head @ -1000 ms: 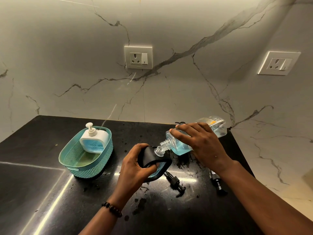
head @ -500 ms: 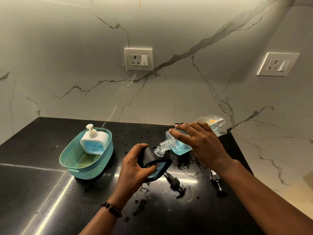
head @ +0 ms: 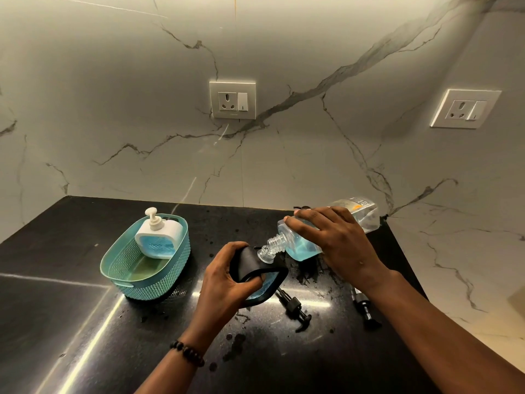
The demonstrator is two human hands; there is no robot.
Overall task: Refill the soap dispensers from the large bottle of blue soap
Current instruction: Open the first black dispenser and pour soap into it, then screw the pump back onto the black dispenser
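1. The right hand (head: 335, 240) lies over the large clear bottle (head: 306, 243), fingers curled across its top and gripping it. The bottle is tipped almost flat, its threaded neck pointing left and down to the mouth of the black dispenser (head: 255, 275).
2. The left hand (head: 227, 277) wraps around the black dispenser, thumb over its front face, holding it tilted at the middle of the black counter (head: 71, 322).
3. Against the frames of a second and half a second ago, both grips and the bottle's tilt look the same; only the view has shifted slightly.
4. Blue soap pools in the bottle's lower shoulder; its far end looks clear. Blue shows through the dispenser's window.
5. A white dispenser (head: 159, 237) with blue soap leans in the teal basket (head: 136, 280) to the left.
6. Two loose pumps lie on the counter: one (head: 295, 308) just right of the black dispenser, one (head: 363, 308) farther right, by the forearm.
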